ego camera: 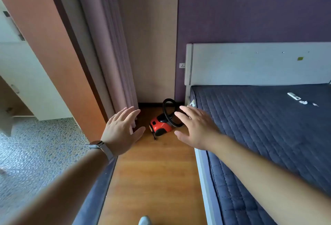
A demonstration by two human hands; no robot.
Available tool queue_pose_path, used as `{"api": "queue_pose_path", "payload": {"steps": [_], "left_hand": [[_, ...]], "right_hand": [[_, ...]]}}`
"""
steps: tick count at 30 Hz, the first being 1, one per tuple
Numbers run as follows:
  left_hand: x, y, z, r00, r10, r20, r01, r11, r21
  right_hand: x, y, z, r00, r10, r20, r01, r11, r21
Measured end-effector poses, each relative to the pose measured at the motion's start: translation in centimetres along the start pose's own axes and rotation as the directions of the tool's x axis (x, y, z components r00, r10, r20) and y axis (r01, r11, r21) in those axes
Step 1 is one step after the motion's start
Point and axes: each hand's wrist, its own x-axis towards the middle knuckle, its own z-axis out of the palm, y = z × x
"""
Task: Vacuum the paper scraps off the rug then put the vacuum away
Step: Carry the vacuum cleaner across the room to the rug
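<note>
Reaching fwd w/ both arms, nothing held. Far left: pebble-pattern floor (35, 144) beyond a doorway, then the door frame (59, 67) and curtain (111, 46) hanging to the floor. Left hand (121, 130), watch (97, 145) on the wrist, is spread flat, fingers apart, empty. It's in the air near the curtain's bottom edge.

Vacuum (160, 126) sits on the wood floor (152, 171) in the far corner, between curtain and bed, red canister body w/ black hose (168, 112) looped up behind it. Neither hand touches it; both are well short.

Right hand (195, 128) is likewise spread and empty, partly in front of the hose loop in this view. Bed (268, 126) w/ dark quilted cover fills the right side; white headboard (250, 63) behind, small white bits (297, 98) lying far right on the cover. No rug or scraps in view.

Handling, prob: body is rigid plastic, moderately heavy, smooth. Best lifted by a top carry handle, which I can't make out. Hose is floppy, will swing; don't haul by it. Cord end near the base may drag.
</note>
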Motion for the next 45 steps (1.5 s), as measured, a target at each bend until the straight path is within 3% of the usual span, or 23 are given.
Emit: {"api": "queue_pose_path", "payload": {"steps": [18, 23, 38, 45], "left_hand": [[21.3, -14.8, 10.6, 0.971, 0.098, 0.219, -0.087, 0.994, -0.062], [26.3, -16.5, 12.4, 0.975, 0.135, 0.178, -0.119, 0.988, -0.094], [44.4, -17.9, 22.5, 0.953, -0.052, 0.297, 0.046, 0.999, 0.027], [53.0, -16.5, 26.2, 0.951, -0.103, 0.291, 0.113, 0.993, -0.018]], "right_hand": [[21.7, 4.6, 11.0, 0.968, 0.184, 0.17, -0.18, 0.983, -0.043], [26.4, 6.9, 12.0, 0.964, 0.194, 0.18, -0.194, 0.981, -0.016], [43.4, 24.0, 23.2, 0.951, 0.046, 0.306, -0.093, 0.986, 0.138], [50.2, 32.3, 26.0, 0.933, 0.024, 0.36, -0.086, 0.984, 0.156]]}}
